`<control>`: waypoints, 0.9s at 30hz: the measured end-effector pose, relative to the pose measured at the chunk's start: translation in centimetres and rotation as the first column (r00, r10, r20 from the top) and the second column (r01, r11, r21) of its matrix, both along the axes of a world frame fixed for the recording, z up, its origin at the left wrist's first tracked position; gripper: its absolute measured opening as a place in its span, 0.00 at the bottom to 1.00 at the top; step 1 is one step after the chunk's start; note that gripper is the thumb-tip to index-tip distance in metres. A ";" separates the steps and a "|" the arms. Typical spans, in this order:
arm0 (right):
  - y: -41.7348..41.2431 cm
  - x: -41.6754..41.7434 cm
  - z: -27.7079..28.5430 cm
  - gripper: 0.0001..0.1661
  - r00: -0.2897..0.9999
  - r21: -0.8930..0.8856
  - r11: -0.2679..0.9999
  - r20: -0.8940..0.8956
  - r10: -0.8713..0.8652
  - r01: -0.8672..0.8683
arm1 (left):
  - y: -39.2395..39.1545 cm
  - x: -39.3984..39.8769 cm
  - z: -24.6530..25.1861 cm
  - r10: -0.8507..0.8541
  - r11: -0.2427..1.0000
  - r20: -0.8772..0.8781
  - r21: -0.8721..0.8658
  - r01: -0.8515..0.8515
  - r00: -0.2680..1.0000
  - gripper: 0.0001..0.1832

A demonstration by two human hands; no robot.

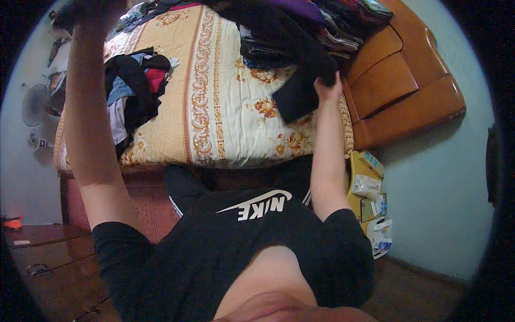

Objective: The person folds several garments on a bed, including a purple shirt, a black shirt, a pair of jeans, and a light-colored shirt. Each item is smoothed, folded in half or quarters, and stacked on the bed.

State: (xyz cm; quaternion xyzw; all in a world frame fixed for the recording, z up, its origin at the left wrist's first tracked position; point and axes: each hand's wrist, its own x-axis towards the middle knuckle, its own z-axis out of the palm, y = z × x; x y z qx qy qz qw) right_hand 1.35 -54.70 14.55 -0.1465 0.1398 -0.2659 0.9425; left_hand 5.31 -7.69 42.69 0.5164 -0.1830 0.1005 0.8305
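My right hand [330, 87] grips a black garment [299, 90] over the right side of the bed. The black cloth stretches up from this hand towards the top edge of the picture and hangs partly over a stack of folded dark clothes [265, 50]. My left arm reaches far forward; my left hand [96, 10] is dark and cut off at the top left rim, with something dark beside it, so its grip is unclear. Right of my left forearm, a loose heap of black, denim, red and white clothes [136, 88] lies on the floral bedspread [173, 133].
A brown wooden headboard [386, 76] borders the bed on the right. More piled clothes [342, 24] lie near it. Beside the bed stands a yellow small table [356, 161] with packets. Two fans [35, 104] are at the far left. Red drawers [141, 201] front the bed base.
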 end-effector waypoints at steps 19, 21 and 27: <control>0.1 -11.6 -24.1 0.19 0.821 0.226 0.969 -0.533 0.208 -0.099 | 16.0 -6.8 -47.1 0.589 0.567 -0.572 0.796 0.213 0.570 0.32; 0.7 -10.8 -21.9 0.20 0.793 0.171 0.978 -0.577 0.197 -0.119 | 16.6 -7.1 -46.0 0.637 0.396 -0.409 0.901 0.178 0.653 0.31; -0.3 -7.3 -19.5 0.18 0.710 -0.042 0.990 -0.701 0.066 -0.133 | 22.7 1.3 -37.6 0.539 0.206 -0.112 0.979 -0.001 0.835 0.21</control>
